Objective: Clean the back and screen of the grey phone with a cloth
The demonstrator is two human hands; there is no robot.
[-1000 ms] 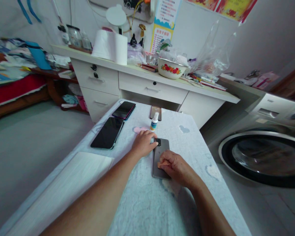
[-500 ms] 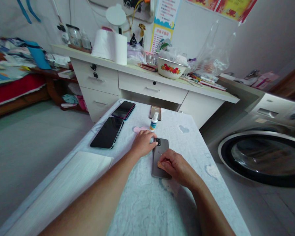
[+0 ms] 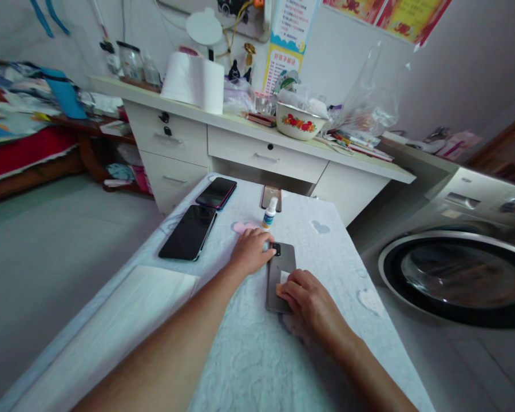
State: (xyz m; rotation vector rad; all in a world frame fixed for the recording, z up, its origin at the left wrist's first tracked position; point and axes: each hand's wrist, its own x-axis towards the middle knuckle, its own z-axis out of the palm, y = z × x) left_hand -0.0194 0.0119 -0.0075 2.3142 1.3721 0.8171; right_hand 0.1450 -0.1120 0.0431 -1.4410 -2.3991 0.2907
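Observation:
A grey phone [image 3: 286, 258] lies back up on the cloth-covered table [image 3: 236, 355], its camera block at the upper left. My left hand [image 3: 249, 252] holds the phone by its upper left corner, thumb and fingers on the edges. My right hand [image 3: 308, 294] is closed over the phone's lower half, pinching a small white and orange wiping pad [image 3: 284, 277] against the back. Part of the pad is hidden under the fingers. Just beyond the left hand stands a small white spray bottle [image 3: 269, 214] with a blue and yellow label.
Two dark phones, a nearer one [image 3: 189, 232] and a farther one [image 3: 217, 192], lie at the left. Another phone [image 3: 272, 197] is behind the bottle. A white sheet [image 3: 124, 320] covers the left edge. Beyond are a desk [image 3: 240, 143] and, rightward, a washing machine [image 3: 459, 194].
My right hand has shifted slightly right and down over the phone, and a white part of the pad now shows above its fingers. My left hand keeps its place on the corner.

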